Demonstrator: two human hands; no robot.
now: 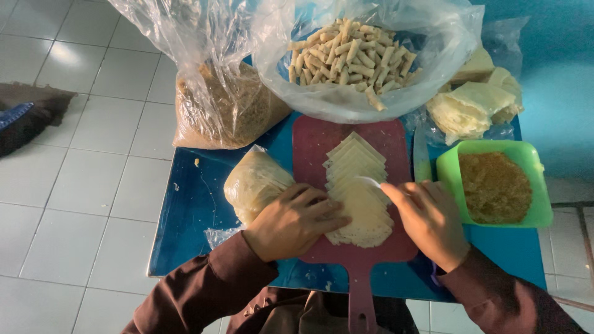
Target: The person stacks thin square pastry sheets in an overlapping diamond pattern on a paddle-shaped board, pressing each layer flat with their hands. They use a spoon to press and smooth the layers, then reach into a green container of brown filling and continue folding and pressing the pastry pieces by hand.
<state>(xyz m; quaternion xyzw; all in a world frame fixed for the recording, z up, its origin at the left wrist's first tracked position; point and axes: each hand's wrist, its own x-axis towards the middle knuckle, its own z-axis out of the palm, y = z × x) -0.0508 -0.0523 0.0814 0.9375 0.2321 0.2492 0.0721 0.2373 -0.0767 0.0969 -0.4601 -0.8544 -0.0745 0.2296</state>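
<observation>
On the blue table (pixel 192 204), going from the left, a clear plastic bag of brownish shredded filling (pixel 216 111) slumps at the far corner, its mouth open and standing up, within reach. Just in front of it lies a wrapped bundle of pale wrappers (pixel 253 182), touching the left edge of the pink cutting board (pixel 309 142), probably kept there as a reserve.

The left hand (pixel 297 219) lies palm down, fingers loosely curled, pressing on the near left part of the fanned stack of thin wrapper sheets (pixel 356 185) that lies down the middle of the board; it appears to steady the stack and grips nothing. The sheets overlap like shingles, which would leave each edge free to catch.

Beyond the board, a large clear bag of finished pale rolls (pixel 346 52) sits open at the far edge, out of the working space.

The right hand (pixel 427 216) has its thumb and forefinger nearly closed, pinching the lifted corner of the top sheet, the other fingers bent. Just right of it stands a green tub of brown filling (pixel 495 185), near that hand. Behind the tub lie folded wrappers in plastic (pixel 470 105).
</observation>
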